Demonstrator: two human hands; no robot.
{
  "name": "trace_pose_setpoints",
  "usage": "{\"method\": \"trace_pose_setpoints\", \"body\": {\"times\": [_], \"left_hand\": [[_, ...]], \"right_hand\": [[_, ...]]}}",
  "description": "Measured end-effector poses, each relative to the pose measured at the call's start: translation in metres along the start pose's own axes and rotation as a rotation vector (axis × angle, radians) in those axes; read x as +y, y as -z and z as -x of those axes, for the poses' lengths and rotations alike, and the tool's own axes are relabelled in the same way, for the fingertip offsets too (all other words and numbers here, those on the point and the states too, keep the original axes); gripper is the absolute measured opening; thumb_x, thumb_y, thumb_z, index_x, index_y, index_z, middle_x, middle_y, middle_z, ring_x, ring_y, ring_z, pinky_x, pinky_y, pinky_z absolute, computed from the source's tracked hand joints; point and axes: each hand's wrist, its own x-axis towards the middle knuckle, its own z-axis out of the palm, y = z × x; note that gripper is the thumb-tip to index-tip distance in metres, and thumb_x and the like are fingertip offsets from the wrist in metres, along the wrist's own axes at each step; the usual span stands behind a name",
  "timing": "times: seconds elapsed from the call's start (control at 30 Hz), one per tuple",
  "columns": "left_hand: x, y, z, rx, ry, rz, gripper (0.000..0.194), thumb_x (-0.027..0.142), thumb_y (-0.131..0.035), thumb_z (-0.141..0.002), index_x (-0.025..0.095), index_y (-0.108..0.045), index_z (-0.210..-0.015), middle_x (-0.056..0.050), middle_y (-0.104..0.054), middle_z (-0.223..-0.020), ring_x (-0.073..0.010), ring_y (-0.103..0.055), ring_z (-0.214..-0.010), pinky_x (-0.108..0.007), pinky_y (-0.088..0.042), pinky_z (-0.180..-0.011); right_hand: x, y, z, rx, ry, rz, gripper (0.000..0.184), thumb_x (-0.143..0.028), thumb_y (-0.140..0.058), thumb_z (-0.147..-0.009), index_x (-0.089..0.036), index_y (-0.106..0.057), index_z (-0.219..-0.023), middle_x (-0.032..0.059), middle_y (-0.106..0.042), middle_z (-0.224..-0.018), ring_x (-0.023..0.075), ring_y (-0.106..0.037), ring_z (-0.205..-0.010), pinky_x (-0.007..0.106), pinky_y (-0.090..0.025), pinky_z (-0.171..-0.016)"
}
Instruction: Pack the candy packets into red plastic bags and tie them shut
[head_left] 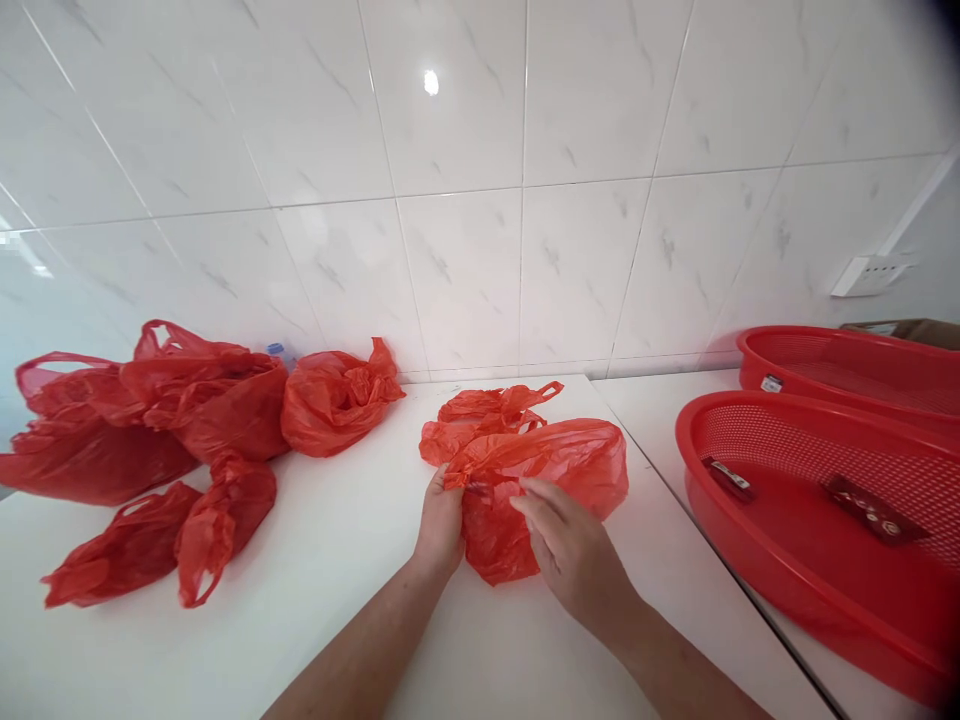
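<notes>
1. While the head view looks down on the flat white counter (330,620), the thin, translucent red plastic bag (581,460) lies near its middle, just left of the dark seam.
2. The left hand (441,525) is clamped on the bag's gathered edge. The right hand (574,550) has bent fingers right at the plastic; I cannot tell whether they pinch it.
3. Work on this bag looks under way rather than finished: it is in hand, loosely crumpled, and no finished knot or fold can be made out.
4. Just behind it lies a smaller crumpled red plastic bag with a loop handle (480,408), out of both hands. Well apart on the left sits a cluster of bulging red plastic bags (232,405); whether those are dealt with or left to do, I cannot tell.
5. The held bag's long axis runs roughly left to right: its gathered end sits at the left hand, its broad, rounded end points right, and a loose lobe points toward the person.
</notes>
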Motion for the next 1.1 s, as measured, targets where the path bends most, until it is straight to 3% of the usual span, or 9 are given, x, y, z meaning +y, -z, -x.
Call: {"method": "trace_pose_setpoints", "body": {"times": [0.17, 0.33, 0.5, 0.57, 0.63, 0.73, 0.83, 0.93, 1.1], "left_hand": [[0.005, 0.016, -0.015, 0.107, 0.110, 0.093, 0.020, 0.016, -0.062, -0.070, 0.017, -0.057, -0.090, -0.005, -0.065, -0.087, -0.0163, -0.063, -0.072, -0.027, -0.051, -0.063], [0.009, 0.023, -0.020, 0.205, 0.010, -0.170, 0.029, 0.012, -0.055, -0.071, 0.020, -0.049, -0.099, -0.006, -0.060, -0.099, -0.0194, -0.062, -0.088, -0.034, -0.052, -0.073], [0.013, 0.010, 0.007, 0.174, -1.021, -0.908, 0.061, 0.019, -0.065, -0.072, 0.025, -0.038, -0.126, -0.012, -0.031, -0.141, -0.0286, -0.030, -0.131, -0.050, -0.034, -0.102], [0.011, 0.004, 0.019, -0.005, -1.417, -1.135, 0.054, 0.013, -0.065, -0.072, 0.026, -0.045, -0.121, -0.010, -0.034, -0.140, -0.0276, -0.034, -0.128, -0.049, -0.034, -0.101], [0.007, -0.001, 0.028, -0.335, -1.545, -1.312, 0.037, 0.008, -0.058, -0.077, 0.026, -0.052, -0.110, -0.007, -0.050, -0.127, -0.0215, -0.048, -0.116, -0.040, -0.042, -0.094], [0.002, -0.009, 0.032, -0.667, -1.247, -1.552, 0.024, 0.006, -0.046, -0.083, 0.022, -0.057, -0.098, -0.005, -0.064, -0.099, -0.0164, -0.059, -0.091, -0.031, -0.049, -0.078], [0.000, -0.008, 0.026, -0.525, -0.888, -1.717, 0.023, 0.017, -0.056, -0.079, 0.020, -0.058, -0.101, -0.009, -0.062, -0.105, -0.0251, -0.057, -0.099, -0.043, -0.047, -0.084], [0.003, 0.003, 0.016, -0.398, -0.616, -1.730, 0.063, 0.037, -0.072, -0.064, 0.024, -0.051, -0.122, -0.012, -0.054, -0.124, -0.0346, -0.047, -0.115, -0.058, -0.031, -0.099], [0.003, 0.020, 0.011, -0.486, -0.335, -1.649, 0.082, 0.041, -0.073, -0.059, 0.032, -0.040, -0.134, -0.009, -0.044, -0.136, -0.0341, -0.039, -0.125, -0.056, -0.026, -0.104]], "right_hand": [[0.041, 0.010, -0.009, -0.470, -0.605, 0.198, 0.031, -0.027, -0.040, -0.086, -0.018, -0.060, -0.108, 0.0097, -0.066, -0.092, 0.0212, -0.064, -0.069, 0.032, -0.046, -0.056], [0.065, 0.024, -0.014, -0.553, -0.824, 0.241, 0.037, -0.041, -0.049, -0.081, -0.022, -0.059, -0.111, 0.0064, -0.066, -0.081, 0.0215, -0.062, -0.070, 0.028, -0.039, -0.053], [0.058, 0.015, -0.010, -0.605, -0.787, 0.190, 0.078, -0.037, -0.058, -0.071, -0.028, -0.024, -0.141, 0.0024, -0.065, -0.075, 0.0208, -0.061, -0.065, 0.027, -0.035, -0.052], [0.055, 0.012, -0.007, -0.591, -0.717, 0.175, 0.078, -0.035, -0.059, -0.068, -0.030, -0.028, -0.139, 0.0053, -0.065, -0.089, 0.0216, -0.062, -0.072, 0.027, -0.035, -0.054], [0.053, 0.011, -0.005, -0.570, -0.640, 0.173, 0.075, -0.036, -0.061, -0.065, -0.031, -0.035, -0.136, 0.0079, -0.060, -0.107, 0.0228, -0.061, -0.080, 0.027, -0.036, -0.056], [0.051, 0.013, 0.000, -0.593, -0.554, 0.141, 0.066, -0.034, -0.063, -0.063, -0.032, -0.046, -0.128, 0.0089, -0.053, -0.115, 0.0226, -0.059, -0.087, 0.027, -0.037, -0.059], [0.053, 0.016, 0.005, -0.621, -0.515, 0.073, 0.059, -0.028, -0.062, -0.064, -0.032, -0.053, -0.123, 0.0073, -0.053, -0.114, 0.0219, -0.057, -0.093, 0.028, -0.040, -0.067], [0.063, 0.018, 0.005, -0.603, -0.567, -0.059, 0.065, -0.036, -0.069, -0.061, -0.033, -0.053, -0.123, 0.0053, -0.052, -0.121, 0.0237, -0.054, -0.102, 0.030, -0.042, -0.076], [0.086, 0.013, 0.000, -0.432, -0.722, -0.340, 0.050, -0.054, -0.054, -0.074, -0.025, -0.055, -0.114, 0.0026, -0.062, -0.090, 0.0181, -0.057, -0.079, 0.030, -0.044, -0.068]]}}
